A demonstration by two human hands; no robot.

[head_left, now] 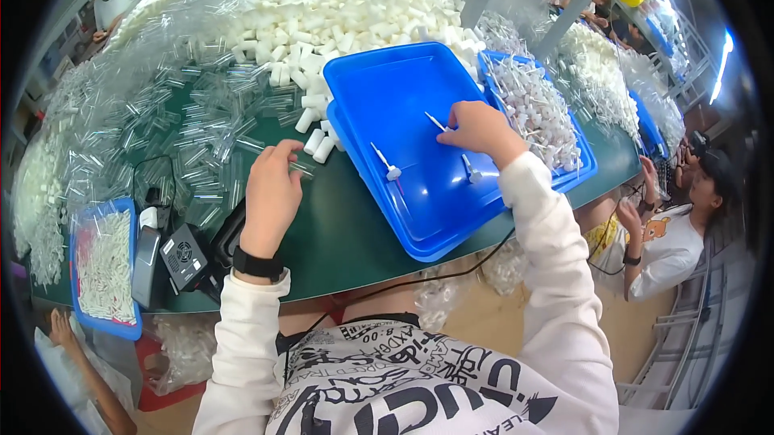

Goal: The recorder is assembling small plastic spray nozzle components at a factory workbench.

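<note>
My right hand (481,130) is over a blue tray (387,72), its fingers pinched on a thin white stick-like piece (435,121) with a pointed tip. Two similar white pieces with wider ends lie in this tray, one at the left (392,170) and another below my right hand (472,170). Left of the tray, my left hand (272,189) hovers above the green table, its fingers closed around a short clear plastic tube (303,168). Close by its fingertips lie white cylinders (319,146) and many loose clear tubes (214,129).
White cylinders (363,16) are heaped behind the tray. On the right a blue tray (584,162) holds many small white parts; another (133,274) at the left holds white sticks. A black boxy device (187,256) sits at the table's near edge. A co-worker (673,233) sits at the right.
</note>
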